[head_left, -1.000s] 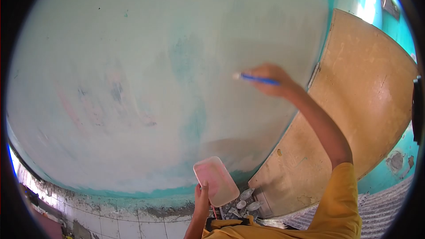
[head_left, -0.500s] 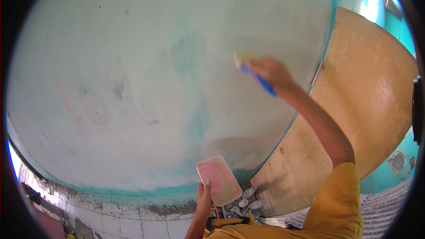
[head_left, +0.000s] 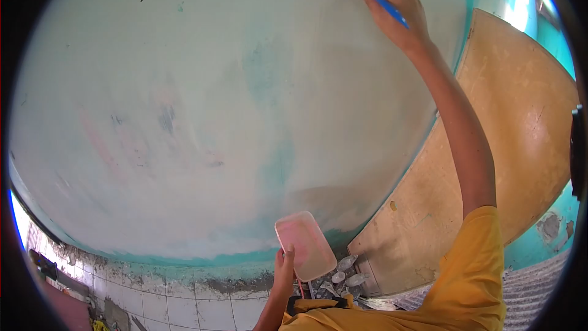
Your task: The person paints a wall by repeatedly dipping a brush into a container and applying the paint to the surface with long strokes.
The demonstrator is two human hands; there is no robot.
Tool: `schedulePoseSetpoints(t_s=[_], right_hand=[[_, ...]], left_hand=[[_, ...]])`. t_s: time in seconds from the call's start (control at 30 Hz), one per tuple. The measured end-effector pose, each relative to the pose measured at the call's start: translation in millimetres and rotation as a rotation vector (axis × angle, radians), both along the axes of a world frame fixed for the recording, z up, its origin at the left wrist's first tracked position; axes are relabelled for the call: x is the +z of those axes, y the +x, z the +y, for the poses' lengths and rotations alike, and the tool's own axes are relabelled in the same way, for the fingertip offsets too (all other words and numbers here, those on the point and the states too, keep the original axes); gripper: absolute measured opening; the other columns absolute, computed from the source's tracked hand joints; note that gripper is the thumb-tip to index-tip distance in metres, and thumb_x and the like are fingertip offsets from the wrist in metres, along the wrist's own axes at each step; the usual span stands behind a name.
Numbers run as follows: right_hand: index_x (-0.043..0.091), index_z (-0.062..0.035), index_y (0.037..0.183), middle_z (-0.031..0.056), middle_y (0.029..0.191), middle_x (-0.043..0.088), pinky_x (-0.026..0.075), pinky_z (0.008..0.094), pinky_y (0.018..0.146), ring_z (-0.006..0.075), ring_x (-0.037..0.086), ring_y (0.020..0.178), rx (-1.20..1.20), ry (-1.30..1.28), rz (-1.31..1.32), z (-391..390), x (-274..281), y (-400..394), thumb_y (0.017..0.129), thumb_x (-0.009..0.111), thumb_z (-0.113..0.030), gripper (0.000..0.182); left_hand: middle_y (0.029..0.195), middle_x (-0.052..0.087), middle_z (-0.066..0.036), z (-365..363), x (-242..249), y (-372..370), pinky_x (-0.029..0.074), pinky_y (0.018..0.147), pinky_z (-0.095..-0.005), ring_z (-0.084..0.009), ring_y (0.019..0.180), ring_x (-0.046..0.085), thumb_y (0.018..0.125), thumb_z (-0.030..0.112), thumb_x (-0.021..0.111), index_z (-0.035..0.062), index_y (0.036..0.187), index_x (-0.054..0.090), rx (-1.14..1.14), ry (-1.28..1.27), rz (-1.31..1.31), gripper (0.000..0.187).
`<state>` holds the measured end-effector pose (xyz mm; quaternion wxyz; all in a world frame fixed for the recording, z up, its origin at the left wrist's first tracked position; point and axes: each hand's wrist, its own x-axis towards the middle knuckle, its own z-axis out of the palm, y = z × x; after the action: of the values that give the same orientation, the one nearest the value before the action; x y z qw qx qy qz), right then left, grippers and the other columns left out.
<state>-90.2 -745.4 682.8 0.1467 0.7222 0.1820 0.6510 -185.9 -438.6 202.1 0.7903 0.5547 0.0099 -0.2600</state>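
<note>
My right hand grips a paintbrush with a blue handle, its pale bristles against the upper part of the wall. The wall is whitish, with patches of turquoise showing through. Low in the view, my left hand holds a shallow rectangular tray by its left edge, with the thumb over the rim. Pink and whitish paint coats the inside of the tray.
A tan wooden panel leans beside the wall on the right. White tiles run along the wall's base. Clear plastic bottles lie behind the tray, and corrugated sheeting is at the lower right.
My right hand has moved up the wall with the brush, and the arm is stretched further out. My left hand and the tray have barely shifted.
</note>
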Motion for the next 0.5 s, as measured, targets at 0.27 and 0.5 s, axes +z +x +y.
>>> schedulePoseSetpoints(t_s=[0.27,0.5], right_hand=[[0.068,-0.0201,0.119,0.0023,0.104,0.071,0.053,0.0389,0.076,0.0267,0.064,0.087,-0.082,-0.134,0.819,25.8,-164.9,-17.5,0.087,0.063,-0.013,0.033],[0.071,-0.0223,0.119,0.0018,0.107,0.073,0.053,0.0405,0.08,0.0274,0.065,0.096,-0.178,-0.045,0.561,16.7,-59.3,3.1,0.097,0.058,-0.026,0.025]], left_hand=[[0.108,0.06,-0.011,16.2,-21.8,8.9,0.05,0.056,-0.0256,-0.0146,0.08,0.065,0.091,0.064,0.06,-0.0014,0.138,0.04,-0.04,-0.029,0.001,0.083],[0.112,0.06,-0.013,24.5,-24.5,14.8,0.055,0.06,-0.0283,-0.0176,0.088,0.068,0.092,0.063,0.06,-0.0015,0.138,0.04,-0.012,-0.016,0.004,0.081]])
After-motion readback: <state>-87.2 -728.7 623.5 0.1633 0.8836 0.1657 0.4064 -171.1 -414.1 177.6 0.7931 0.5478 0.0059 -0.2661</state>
